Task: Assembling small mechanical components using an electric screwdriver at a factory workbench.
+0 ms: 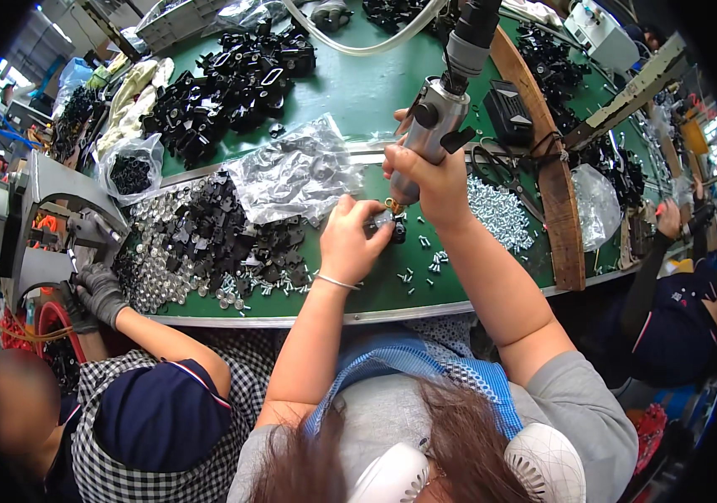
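Plastic bag (156, 159) holds black parts (129, 174); left grip (350, 241) pinches black piece (399, 229), right grip (435, 183) clasps driver (440, 116).

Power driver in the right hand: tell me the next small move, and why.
Probably steady the small black part with the left hand and ease the power driver down onto it. The left hand pinches that part at the table, the right hand grips the driver, and its brass-coloured tip sits right by the part; whether they touch, I can't tell.
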The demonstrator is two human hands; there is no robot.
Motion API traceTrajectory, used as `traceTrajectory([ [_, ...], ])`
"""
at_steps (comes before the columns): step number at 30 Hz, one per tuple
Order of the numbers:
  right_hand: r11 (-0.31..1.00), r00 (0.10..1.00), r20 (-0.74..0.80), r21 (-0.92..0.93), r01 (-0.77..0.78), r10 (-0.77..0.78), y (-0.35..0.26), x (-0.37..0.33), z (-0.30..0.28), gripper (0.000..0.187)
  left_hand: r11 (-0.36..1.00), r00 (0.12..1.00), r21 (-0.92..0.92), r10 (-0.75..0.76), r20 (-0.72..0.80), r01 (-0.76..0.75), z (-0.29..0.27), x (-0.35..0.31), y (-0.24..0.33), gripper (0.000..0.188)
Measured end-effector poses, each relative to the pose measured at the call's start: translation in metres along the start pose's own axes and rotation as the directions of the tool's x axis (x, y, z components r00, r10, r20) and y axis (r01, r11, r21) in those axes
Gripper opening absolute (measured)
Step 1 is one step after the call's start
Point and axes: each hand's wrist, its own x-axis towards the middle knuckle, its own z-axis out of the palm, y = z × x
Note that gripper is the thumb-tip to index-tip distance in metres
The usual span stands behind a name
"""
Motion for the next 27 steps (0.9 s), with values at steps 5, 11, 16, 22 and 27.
traceTrajectory([
  [5, 0.986, 0.976, 0.151, 0.024, -0.163, 0.158, -0.012, 0.001, -0.006, 0.046, 0.999, 0.999, 0.003, 0.033, -0.015, -0.033, -0.008, 0.002, 0.006, 0.024],
  [11, 0.996, 0.981, 0.174, -0.038, -0.081, 0.087, 0.006, 0.005, -0.002, 0.042, 0.999, 1.0, 0.035, 0.02, 0.015, -0.02, 0.001, -0.01, -0.003, 0.024],
  [16, 0.986, 0.97, 0.189, 0.026, -0.163, 0.155, -0.005, -0.007, -0.007, 0.035, 0.999, 0.997, 0.017, 0.031, 0.07, -0.032, -0.006, -0.01, 0.012, 0.024],
  [22, 0.976, 0.945, 0.264, 0.043, -0.213, 0.194, -0.006, -0.009, -0.011, 0.034, 0.997, 0.994, -0.016, 0.075, 0.079, -0.074, -0.007, -0.01, 0.008, 0.024],
  [27, 0.997, 0.982, 0.173, -0.018, -0.07, 0.072, 0.006, 0.001, -0.014, 0.039, 0.996, 0.992, -0.001, 0.088, 0.087, -0.089, 0.0, -0.003, -0.002, 0.025],
])
